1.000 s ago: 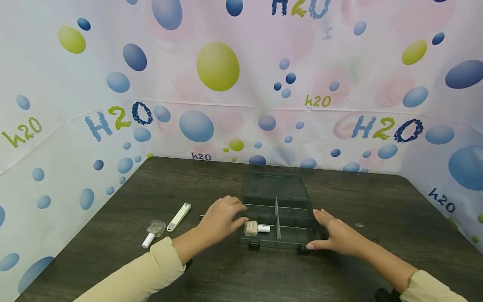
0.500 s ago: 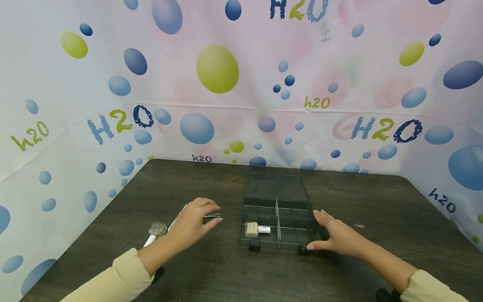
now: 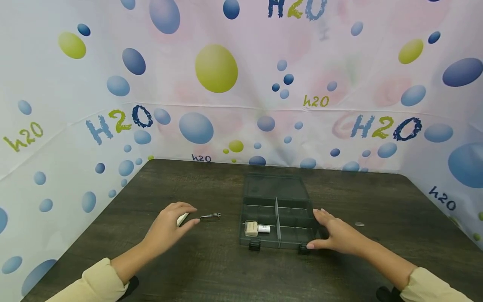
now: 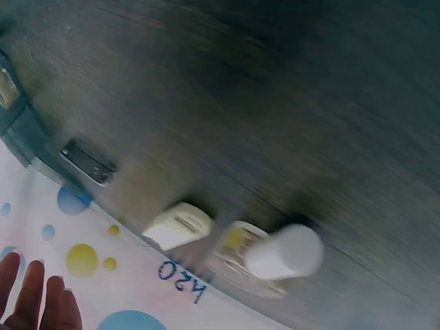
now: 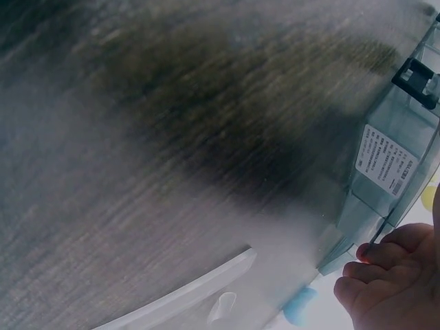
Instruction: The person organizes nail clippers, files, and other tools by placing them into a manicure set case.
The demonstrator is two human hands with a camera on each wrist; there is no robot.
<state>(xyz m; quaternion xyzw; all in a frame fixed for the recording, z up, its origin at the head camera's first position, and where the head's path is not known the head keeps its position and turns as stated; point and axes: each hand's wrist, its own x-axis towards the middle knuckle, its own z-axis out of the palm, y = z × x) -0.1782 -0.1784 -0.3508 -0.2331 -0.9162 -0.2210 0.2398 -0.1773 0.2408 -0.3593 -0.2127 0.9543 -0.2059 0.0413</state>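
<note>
My left hand is over the left of the table, fingers apart and nothing held. Partly hidden behind it lies a white nail clipper; just beyond its fingertips is a slim metal nail clipper. A clear nail polish bottle with a white cap, hidden in the head view, shows in the left wrist view. My right hand grips the right side of a dark see-through compartment box, thumb at a front latch. The box's lid is raised. A beige nail polish bottle lies in its front left compartment.
A small clear piece lies on the table right of the box. The right wrist view shows a pale curved strip of unclear kind. A printed curtain hangs behind the table.
My left hand has moved left from beside the box, past the metal nail clipper, to the white one, uncovering the metal one. My right hand and the box stay put.
</note>
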